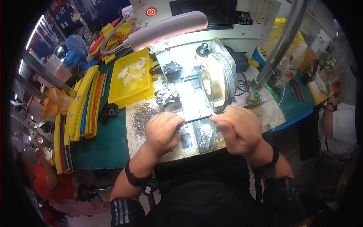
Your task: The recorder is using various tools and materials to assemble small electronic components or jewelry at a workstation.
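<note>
In front of a bench machine with a large metal wheel (207, 81), both of my hands are raised with their fingers closed. My left hand (162, 132) is pinched near the bright work plate (191, 100); what it holds, if anything, is hidden. My right hand (241, 130) is curled below the wheel, and a thin white strip (210, 111) shows at its fingertips. Glare hides detail between the hands. Small metal fittings (166, 98) sit on the machine left of the plate. A pile of small metal pieces (143, 118) lies beside my left hand.
A yellow bin (130, 92) holds white pieces. Left of it lie long yellow, blue and orange strips (85, 102) on the green bench (102, 151). A lamp (168, 30) hangs over the machine. At right are a metal post (278, 49), a bottle (285, 77) and red-handled pliers (298, 90).
</note>
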### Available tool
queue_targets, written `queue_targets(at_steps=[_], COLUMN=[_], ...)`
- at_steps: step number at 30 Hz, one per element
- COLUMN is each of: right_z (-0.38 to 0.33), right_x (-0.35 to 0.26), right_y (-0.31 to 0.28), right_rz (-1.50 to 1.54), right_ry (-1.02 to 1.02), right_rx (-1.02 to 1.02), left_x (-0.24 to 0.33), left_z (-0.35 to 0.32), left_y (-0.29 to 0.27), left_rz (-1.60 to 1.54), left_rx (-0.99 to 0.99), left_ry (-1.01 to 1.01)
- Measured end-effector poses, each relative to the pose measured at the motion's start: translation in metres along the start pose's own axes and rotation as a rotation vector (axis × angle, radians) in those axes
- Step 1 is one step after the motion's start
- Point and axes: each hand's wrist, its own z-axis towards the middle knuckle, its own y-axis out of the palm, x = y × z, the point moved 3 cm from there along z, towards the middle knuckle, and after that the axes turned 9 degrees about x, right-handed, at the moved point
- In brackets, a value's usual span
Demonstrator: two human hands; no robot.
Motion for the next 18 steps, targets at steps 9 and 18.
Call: queue_targets(at_steps=[9, 18], right_z=[-0.056, -0.079], right_x=[0.016, 0.073], right_y=[0.048, -0.066], right_rz=[-0.074, -0.788], right_ry=[0.299, 0.339], right_rx=[-0.351, -0.317], left_x=[0.002, -0.002], left_z=[0.004, 0.000], left_y=[0.000, -0.003], left_rz=[-0.012, -0.038], left_rx=[0.002, -0.007], left_ry=[0.000, -0.016])
